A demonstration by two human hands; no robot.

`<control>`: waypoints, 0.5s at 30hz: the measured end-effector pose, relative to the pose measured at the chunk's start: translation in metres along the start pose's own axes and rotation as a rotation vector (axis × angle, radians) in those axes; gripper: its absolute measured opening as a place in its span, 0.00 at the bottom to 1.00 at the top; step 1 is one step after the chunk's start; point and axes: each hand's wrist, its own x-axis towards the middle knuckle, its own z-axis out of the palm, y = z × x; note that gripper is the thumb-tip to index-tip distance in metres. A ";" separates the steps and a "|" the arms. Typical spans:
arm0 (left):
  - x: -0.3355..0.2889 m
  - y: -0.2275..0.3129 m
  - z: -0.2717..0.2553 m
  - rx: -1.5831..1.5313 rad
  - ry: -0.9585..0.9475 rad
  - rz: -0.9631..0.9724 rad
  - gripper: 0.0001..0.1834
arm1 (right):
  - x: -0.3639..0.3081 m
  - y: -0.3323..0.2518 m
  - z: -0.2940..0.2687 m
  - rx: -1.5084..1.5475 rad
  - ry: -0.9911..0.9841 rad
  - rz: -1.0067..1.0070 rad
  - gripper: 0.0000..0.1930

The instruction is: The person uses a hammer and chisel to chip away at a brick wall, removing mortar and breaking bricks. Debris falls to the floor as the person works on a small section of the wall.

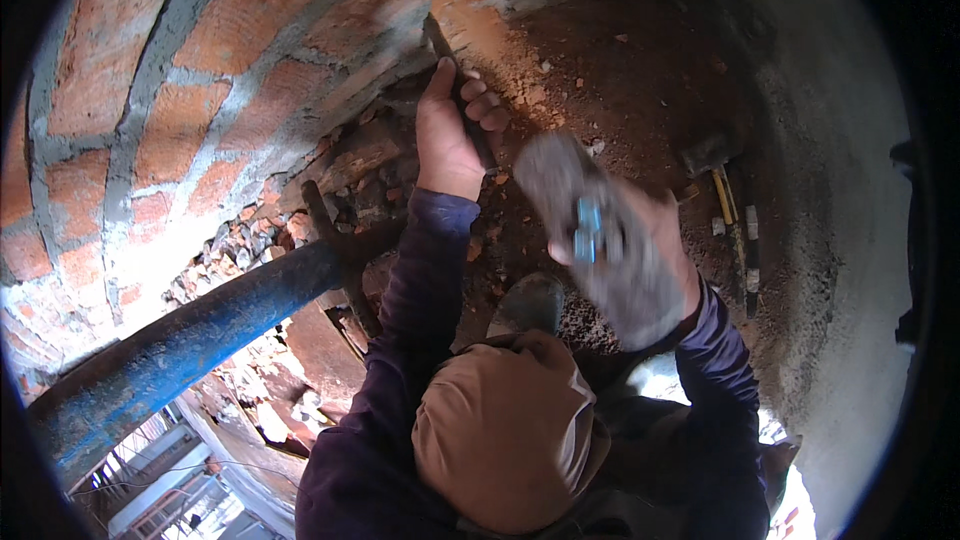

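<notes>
My left hand (pixel 455 135) is closed around a dark metal chisel (pixel 465 100). The chisel's upper end rests near the foot of the brick wall (pixel 270 0), beside crumbled orange brick dust (pixel 480 35). To its right, my right hand (pixel 660 230) is raised, gripping a hammer whose heavy grey head (pixel 610 240) is smeared by motion. Something light blue shows at the middle of that head, and the handle is hidden beneath it. The hammer head is apart from the chisel's near end.
A worn blue tube (pixel 220 310) with a rusty crossbar (pixel 335 240) slants in from the left, above rubble. On the dirt at right lie another hammer (pixel 725 190) with a yellow-black handle and a thin dark tool (pixel 752 260). A grey plastered wall (pixel 850 190) bounds the right side.
</notes>
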 end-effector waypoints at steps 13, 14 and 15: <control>0.004 0.004 0.009 0.004 -0.079 0.006 0.15 | -0.007 -0.008 0.015 0.059 0.048 -0.147 0.15; 0.005 0.004 0.009 -0.025 -0.085 0.010 0.15 | -0.002 -0.009 0.013 0.074 0.044 -0.287 0.13; 0.006 0.005 0.010 -0.057 -0.102 -0.002 0.16 | 0.003 -0.009 0.014 -0.042 -0.001 -0.155 0.13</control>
